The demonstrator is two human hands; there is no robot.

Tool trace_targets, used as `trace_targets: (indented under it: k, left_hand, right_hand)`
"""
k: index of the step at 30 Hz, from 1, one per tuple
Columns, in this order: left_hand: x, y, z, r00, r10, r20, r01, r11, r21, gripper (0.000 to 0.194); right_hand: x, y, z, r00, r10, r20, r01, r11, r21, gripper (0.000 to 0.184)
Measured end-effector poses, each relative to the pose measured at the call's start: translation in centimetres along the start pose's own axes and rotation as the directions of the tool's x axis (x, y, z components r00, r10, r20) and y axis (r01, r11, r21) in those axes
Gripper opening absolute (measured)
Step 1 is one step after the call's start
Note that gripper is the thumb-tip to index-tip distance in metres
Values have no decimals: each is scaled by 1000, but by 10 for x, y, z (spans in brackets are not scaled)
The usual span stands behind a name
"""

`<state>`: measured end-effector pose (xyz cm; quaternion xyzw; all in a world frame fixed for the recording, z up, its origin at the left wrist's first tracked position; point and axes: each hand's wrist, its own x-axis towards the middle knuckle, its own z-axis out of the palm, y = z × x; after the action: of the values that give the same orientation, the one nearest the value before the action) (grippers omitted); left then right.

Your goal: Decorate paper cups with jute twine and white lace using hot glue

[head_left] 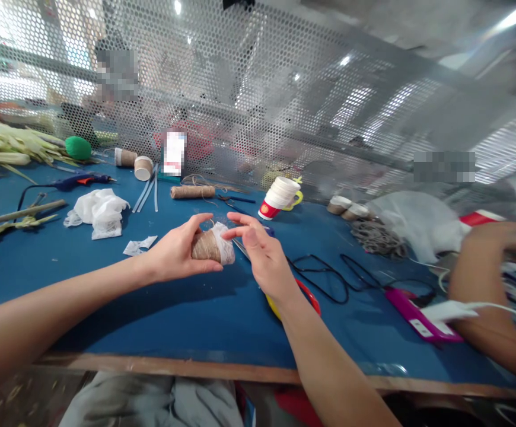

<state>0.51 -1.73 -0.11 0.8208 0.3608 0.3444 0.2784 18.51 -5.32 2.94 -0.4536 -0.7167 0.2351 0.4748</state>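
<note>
My left hand (173, 249) is wrapped round a small twine-wrapped cup (207, 246), which lies tilted on its side just above the table. A band of white lace (225, 242) circles the cup's right end. My right hand (264, 252) is beside that end with its fingers apart, a fingertip at the lace; whether it presses on it I cannot tell. Below my right hand lie scissors with red and yellow handles (310, 295), partly hidden by the wrist. A white lace scrap (140, 245) and a crumpled heap of white lace (100, 209) rest left of the cup.
Behind are a twine roll (193, 192), clear glue sticks (146, 193), stacked paper cups (279, 196) and two wrapped cups (143, 168). A blue glue gun (82, 180) lies left. Rightward are black cable, a purple power strip (422, 317) and another person's arm (480, 284). Perforated metal stands behind.
</note>
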Motion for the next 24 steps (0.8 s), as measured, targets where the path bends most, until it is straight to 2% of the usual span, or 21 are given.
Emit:
trace_targets:
  k: [7, 11, 13, 15, 17, 21, 24]
  left_hand:
    - [-2, -2, 1, 996, 90, -4, -89, 988, 124, 86]
    - [-3, -2, 0, 988, 152, -21, -143, 962, 232, 83]
    - [-3, -2, 0, 983, 178, -41, -158, 940, 301, 82]
    - [-4, -2, 1, 978, 195, -67, -157, 914, 373, 80]
    - [-4, -2, 1, 973, 216, -87, -158, 888, 432, 79]
    - [-5, 0, 2, 962, 255, -99, -186, 875, 448, 80]
    - [-3, 3, 1, 973, 164, -162, -105, 942, 320, 86]
  right_hand:
    - [1, 1, 0, 1000, -4, -3, 4, 1000, 12, 47]
    - [4, 3, -2, 994, 18, -109, -13, 999, 42, 43]
    - [5, 4, -2, 991, 120, -64, -113, 989, 94, 42]
    - [6, 6, -1, 973, 220, 70, -228, 960, 160, 41]
    - [6, 7, 1, 953, 259, 156, -288, 935, 207, 36]
    - [3, 10, 6, 958, 257, 125, -280, 931, 233, 19]
    - [1, 10, 9, 975, 200, 101, -216, 958, 190, 15]
